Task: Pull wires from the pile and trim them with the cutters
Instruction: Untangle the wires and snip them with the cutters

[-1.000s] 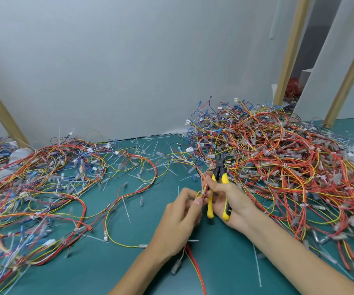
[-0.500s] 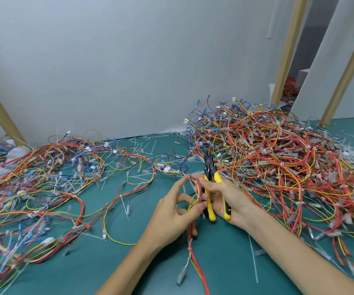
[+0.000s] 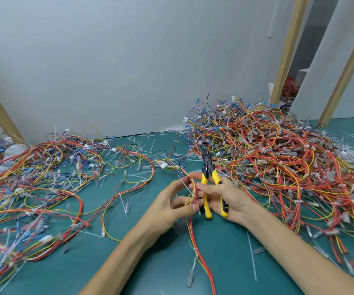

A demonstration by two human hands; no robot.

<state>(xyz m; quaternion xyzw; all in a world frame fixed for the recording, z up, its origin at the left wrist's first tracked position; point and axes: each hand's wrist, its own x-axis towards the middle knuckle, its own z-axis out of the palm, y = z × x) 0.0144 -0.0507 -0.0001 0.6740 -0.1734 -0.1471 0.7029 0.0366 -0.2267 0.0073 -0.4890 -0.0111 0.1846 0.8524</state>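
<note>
A big pile of red, yellow and blue wires (image 3: 278,158) fills the right side of the green table. My right hand (image 3: 225,196) grips yellow-handled cutters (image 3: 211,184), their dark jaws pointing up and away. Its thumb also presses a thin bundle of red and yellow wires (image 3: 193,196). My left hand (image 3: 171,205) holds the same bundle just left of the cutters, with a white cable tie sticking out by the fingers. The bundle hangs down toward me and ends in a clear connector (image 3: 189,279).
A flatter spread of wires (image 3: 44,184) covers the left of the green table (image 3: 154,269). White cable-tie offcuts (image 3: 352,150) lie at the far right and scattered about. A grey wall and wooden posts (image 3: 286,50) stand behind.
Both hands drew back from the pile toward me and lifted. The bundle came with them, and my left hand's fingers shifted along it.
</note>
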